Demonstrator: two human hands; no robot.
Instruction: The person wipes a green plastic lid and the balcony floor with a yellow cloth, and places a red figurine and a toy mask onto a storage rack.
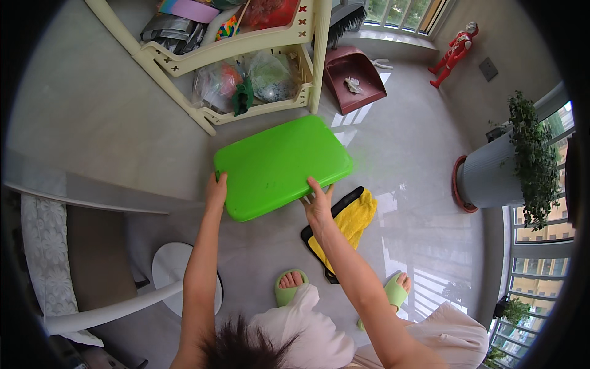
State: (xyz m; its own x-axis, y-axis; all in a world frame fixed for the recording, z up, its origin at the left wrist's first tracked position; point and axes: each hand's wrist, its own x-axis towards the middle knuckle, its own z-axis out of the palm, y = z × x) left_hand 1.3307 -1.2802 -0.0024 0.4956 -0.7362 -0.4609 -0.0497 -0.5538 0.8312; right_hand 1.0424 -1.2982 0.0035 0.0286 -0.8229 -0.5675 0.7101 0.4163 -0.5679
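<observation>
A bright green plastic lid or shallow bin is held out above the floor, its flat face towards me; its underside is hidden. My left hand grips its left short edge, thumb on top. On the near long edge, my right hand holds on with the thumb above and the fingers beneath. Below my right forearm, a yellow cloth with black edging lies crumpled on the floor. Just beyond the green piece stands a cream plastic storage rack, with bagged items in its lower basket.
A maroon dustpan with a crumpled white scrap lies beside the rack, near a broom. A red toy figure leans at the wall. Right stands a potted plant; left, a white round stand base.
</observation>
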